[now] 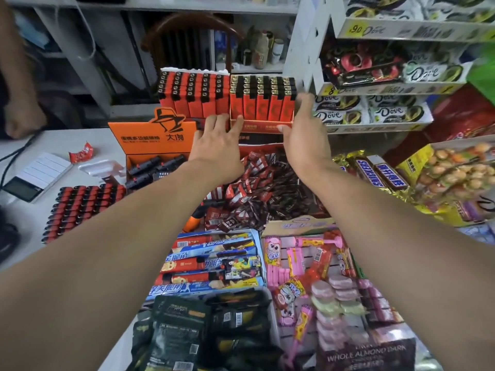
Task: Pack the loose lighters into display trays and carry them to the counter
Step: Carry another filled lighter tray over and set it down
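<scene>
Head view, near to far. Loose lighters (83,210) lie in rows near the white counter's (53,145) left edge, not yet packed. Beyond the chocolate sachets (267,188), left hand (217,145) and right hand (302,135), fingers straight and holding nothing, flank the right display tray (261,103), apparently squaring it against the left display tray (194,95).

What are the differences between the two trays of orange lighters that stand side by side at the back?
The left tray holds lighters with black tops and small round metal parts; the right tray holds lighters with gold-coloured metal tops. The left tray has a white torn-looking back edge; the right tray shows an orange front lip with print. The left hand and right hand flank the right tray. Both trays stand upright and look full.
</scene>
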